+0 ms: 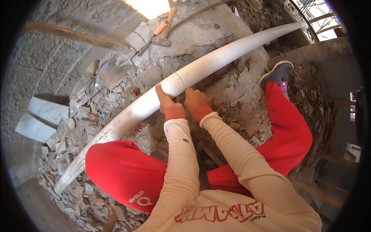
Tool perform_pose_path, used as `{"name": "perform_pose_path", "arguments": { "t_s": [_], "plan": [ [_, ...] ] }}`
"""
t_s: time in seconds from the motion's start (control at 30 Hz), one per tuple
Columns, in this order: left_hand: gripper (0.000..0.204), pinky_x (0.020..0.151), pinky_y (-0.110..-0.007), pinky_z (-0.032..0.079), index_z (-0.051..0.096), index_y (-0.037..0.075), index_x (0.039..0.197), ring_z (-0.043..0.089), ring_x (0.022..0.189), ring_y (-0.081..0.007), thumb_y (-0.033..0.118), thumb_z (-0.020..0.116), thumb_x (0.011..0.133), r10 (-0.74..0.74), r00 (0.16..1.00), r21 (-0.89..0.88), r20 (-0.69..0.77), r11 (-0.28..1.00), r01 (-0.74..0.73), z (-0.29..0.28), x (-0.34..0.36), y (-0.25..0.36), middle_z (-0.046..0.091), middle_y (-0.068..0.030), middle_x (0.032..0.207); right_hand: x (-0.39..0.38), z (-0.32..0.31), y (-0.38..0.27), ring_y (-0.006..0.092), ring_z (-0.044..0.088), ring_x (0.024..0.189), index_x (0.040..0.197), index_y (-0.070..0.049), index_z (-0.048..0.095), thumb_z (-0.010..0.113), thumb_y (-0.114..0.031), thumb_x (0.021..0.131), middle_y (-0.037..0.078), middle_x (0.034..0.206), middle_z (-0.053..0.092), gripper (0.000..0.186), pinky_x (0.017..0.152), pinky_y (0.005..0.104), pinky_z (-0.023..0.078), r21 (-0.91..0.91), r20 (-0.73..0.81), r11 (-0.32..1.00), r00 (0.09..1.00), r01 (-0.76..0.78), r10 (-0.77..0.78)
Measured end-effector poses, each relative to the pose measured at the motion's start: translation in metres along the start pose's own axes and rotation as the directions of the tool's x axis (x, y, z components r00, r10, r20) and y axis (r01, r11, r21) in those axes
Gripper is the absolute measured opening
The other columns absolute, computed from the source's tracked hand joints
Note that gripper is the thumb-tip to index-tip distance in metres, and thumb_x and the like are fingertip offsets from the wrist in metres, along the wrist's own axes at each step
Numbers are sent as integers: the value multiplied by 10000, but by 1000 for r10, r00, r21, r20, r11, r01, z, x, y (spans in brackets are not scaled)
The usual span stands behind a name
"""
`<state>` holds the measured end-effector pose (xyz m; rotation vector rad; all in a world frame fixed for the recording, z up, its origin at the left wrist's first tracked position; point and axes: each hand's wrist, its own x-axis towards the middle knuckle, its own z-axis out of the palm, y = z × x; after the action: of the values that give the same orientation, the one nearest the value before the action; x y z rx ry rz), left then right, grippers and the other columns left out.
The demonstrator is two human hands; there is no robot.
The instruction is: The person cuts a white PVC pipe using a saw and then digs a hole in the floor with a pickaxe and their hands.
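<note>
A long white plastic pipe [143,106] lies slantwise across the rubble in front of me, from the lower left to the upper right. A thin dark line [180,80] runs around it near its middle; whether this is a cut or a mark, I cannot tell. My left hand [166,101] grips the pipe just left of that line, thumb on top and the other fingers mostly hidden. Close beside the pipe's near side, my right hand [196,101] is curled closed. What it holds, if anything, does not show.
Beyond the pipe lie a hammer [162,40], a tool with an orange handle [160,28] and a shovel [116,71] on broken concrete. A rebar rod [193,16] lies farther back. Marbled tile pieces [42,120] rest at the left. Loose rubble [83,201] surrounds my legs.
</note>
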<state>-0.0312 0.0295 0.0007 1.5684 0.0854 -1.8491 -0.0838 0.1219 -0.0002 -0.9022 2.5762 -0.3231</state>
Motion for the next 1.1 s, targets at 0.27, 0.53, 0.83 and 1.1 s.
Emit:
{"name": "perform_pose_path", "arguments": {
  "t_s": [0.27,0.53,0.83,1.1],
  "plan": [
    [841,886,-376,478,555,3,1287,597,1088,-207,515,857,693,25,998,-25,-59,999,-26,-4,9,5,625,-75,1225,-26,-3,4,469,678,894,1026,-47,649,551,-213,965,277,898,692,202,794,548,542,-8,39,1000,999,8,-8],
    [858,865,-367,489,541,-6,1306,599,1089,-213,517,852,700,36,996,-13,-82,999,-37,-7,7,15,619,-82,1235,-45,-10,1,467,677,910,971,-12,657,536,-167,936,254,946,702,200,820,548,538,28,87,999,996,-24,22],
    [856,875,-393,474,530,13,1327,600,1089,-225,518,845,711,72,996,-22,45,997,-71,-6,1,1,623,-77,1236,-20,-3,1,459,664,988,991,-26,652,539,-146,927,268,997,694,177,861,530,531,61,41,998,999,-17,15],
    [850,890,-405,471,528,31,1336,594,1102,-221,526,835,718,45,996,9,72,999,-46,-3,9,-3,622,-66,1246,5,-1,-7,461,672,919,985,-35,674,545,-181,936,265,951,692,200,834,548,528,48,17,999,1000,-11,11]
  ]
}}
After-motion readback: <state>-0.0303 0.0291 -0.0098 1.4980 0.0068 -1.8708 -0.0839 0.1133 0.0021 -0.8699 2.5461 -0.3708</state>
